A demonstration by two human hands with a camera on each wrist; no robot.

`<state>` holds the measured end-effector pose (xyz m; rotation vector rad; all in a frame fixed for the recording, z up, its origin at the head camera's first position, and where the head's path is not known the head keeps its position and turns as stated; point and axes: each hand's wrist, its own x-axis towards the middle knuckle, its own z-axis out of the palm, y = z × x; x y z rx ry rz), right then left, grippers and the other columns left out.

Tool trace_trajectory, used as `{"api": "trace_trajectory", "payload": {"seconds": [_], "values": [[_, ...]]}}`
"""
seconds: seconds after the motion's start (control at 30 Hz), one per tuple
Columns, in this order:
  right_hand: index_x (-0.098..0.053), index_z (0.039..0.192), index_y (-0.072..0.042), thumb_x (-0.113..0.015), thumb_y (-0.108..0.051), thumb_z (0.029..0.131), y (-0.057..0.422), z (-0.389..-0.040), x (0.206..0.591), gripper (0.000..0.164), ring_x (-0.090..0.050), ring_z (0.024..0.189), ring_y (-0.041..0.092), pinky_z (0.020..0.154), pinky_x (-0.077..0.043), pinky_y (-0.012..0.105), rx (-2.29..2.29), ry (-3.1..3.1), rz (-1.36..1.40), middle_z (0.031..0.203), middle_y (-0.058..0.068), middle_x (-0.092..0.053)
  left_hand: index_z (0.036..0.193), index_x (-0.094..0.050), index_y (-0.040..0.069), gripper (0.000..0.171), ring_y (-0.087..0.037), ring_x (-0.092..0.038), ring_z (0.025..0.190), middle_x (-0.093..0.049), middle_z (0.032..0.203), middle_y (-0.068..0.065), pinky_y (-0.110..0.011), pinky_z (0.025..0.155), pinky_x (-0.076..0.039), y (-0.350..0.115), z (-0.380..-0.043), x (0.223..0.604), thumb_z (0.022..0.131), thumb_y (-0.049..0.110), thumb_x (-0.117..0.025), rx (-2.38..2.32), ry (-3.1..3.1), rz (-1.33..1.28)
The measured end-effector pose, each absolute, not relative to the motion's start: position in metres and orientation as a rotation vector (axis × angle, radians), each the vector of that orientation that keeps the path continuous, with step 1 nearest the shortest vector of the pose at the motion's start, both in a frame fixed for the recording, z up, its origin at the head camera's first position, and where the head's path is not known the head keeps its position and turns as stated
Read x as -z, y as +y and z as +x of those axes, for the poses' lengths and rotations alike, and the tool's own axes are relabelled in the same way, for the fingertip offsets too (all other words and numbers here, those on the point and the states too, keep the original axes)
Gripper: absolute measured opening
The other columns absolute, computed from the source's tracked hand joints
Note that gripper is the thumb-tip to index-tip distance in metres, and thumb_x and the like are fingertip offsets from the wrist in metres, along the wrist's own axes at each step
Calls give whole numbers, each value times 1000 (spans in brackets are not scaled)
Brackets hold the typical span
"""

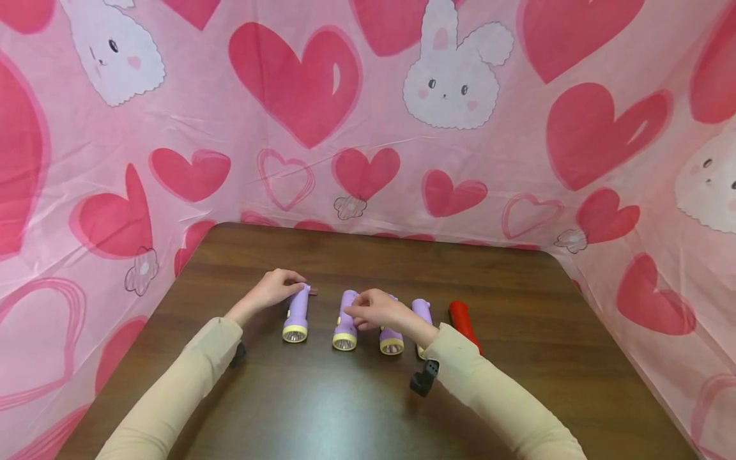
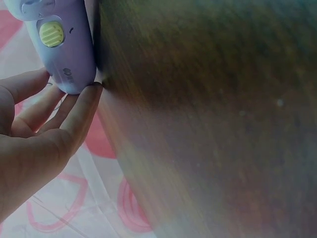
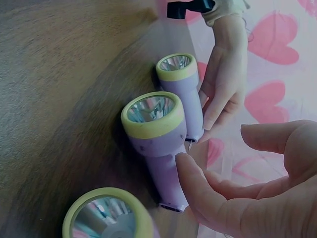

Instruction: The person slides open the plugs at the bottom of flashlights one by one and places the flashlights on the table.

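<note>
Near the table's middle, several purple flashlights with pale yellow rims lie in a row, lenses toward me. My left hand point(image 1: 274, 289) holds the tail end of the leftmost flashlight point(image 1: 297, 312). The left wrist view shows thumb and fingertips at either side of that end, below the ribbed yellow switch point(image 2: 52, 34). Above the second flashlight point(image 1: 345, 335) is my right hand point(image 1: 376, 309), thumb and index finger apart. In the right wrist view its index fingertip overlaps that flashlight's body point(image 3: 166, 178); contact is unclear. The third flashlight point(image 1: 392, 342) is partly hidden by the right hand.
A further purple flashlight point(image 1: 422, 310) lies partly behind my right wrist, and a red flashlight-shaped object point(image 1: 463, 322) is right of it. A small reddish-brown piece point(image 1: 313, 291) lies beside the leftmost flashlight's tail. Pink heart-print cloth point(image 1: 391, 137) surrounds the brown table point(image 1: 517, 281).
</note>
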<state>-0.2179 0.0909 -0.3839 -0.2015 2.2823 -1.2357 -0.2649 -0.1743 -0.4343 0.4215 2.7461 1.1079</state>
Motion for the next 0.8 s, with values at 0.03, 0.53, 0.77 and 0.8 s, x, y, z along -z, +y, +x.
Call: {"api": "trace_trajectory", "payload": {"seconds": [0.03,0.53,0.77,0.8], "values": [[-62,108,7,-65,-21,96,91,-218,385,30,-71,84,16,78,-61,32,1233,2284,-197,96,15,-69,119,-68,-2,30,-33,-66,103,-69,118,-24,-50,94,-55,-175,-265,434,98,18,-60,-1104,2749,423],[-64,105,6,-65,-21,96,93,-217,392,29,-64,77,12,77,-61,32,1182,2288,-161,89,8,-64,118,-69,-3,30,-33,-65,100,-69,117,-25,-50,92,-55,-176,-266,435,97,17,-61,-1099,2756,427],[-60,88,-1,-64,-23,97,94,-218,398,24,-64,74,11,75,-61,32,1152,2282,-188,83,6,-64,119,-69,-2,30,-32,-66,100,-70,117,-24,-49,92,-56,-175,-265,434,98,17,-60,-1119,2740,409],[-59,86,-1,-64,-23,97,94,-219,399,25,-64,74,11,75,-61,32,1149,2278,-191,82,5,-64,119,-69,-2,30,-32,-66,99,-70,117,-24,-49,92,-56,-176,-265,434,98,17,-60,-1120,2739,409]]}}
